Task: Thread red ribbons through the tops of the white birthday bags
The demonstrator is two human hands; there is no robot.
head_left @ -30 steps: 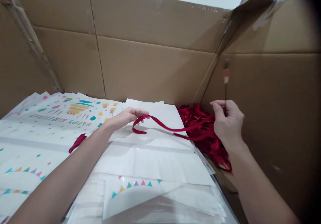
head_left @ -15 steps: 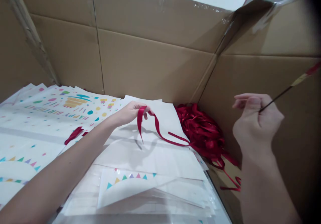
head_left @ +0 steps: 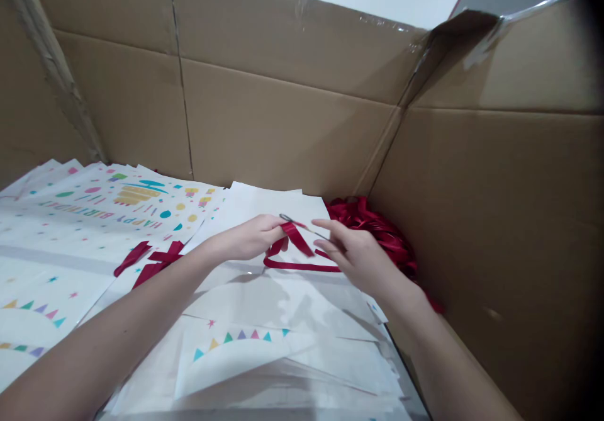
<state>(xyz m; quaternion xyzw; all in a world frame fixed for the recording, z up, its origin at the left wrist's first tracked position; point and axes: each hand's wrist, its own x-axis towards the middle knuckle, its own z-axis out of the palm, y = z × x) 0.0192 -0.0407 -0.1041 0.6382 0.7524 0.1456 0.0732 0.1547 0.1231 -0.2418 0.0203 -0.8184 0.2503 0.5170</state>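
Note:
My left hand pinches a length of red satin ribbon above a stack of white gift bags printed with "HAPPY BIRTHDAY". My right hand comes in from the right, its fingertips close to my left hand. Those fingers hold a thin dark rod with a small loop at its far end, right by the ribbon. The ribbon hangs in a loop below both hands. Whether it passes through the rod's loop is hidden. The rod's red-and-cream end is hidden.
A tangled heap of red ribbon lies behind my right hand, against the wall of a large cardboard box. Loose red ribbon pieces lie on the bags under my left forearm. Cardboard walls surround the stack.
My right hand has swung left from beside the box wall to my left hand, bringing the rod down level and over the ribbon. The ribbon now hangs as a lower loop. The view has tilted slightly.

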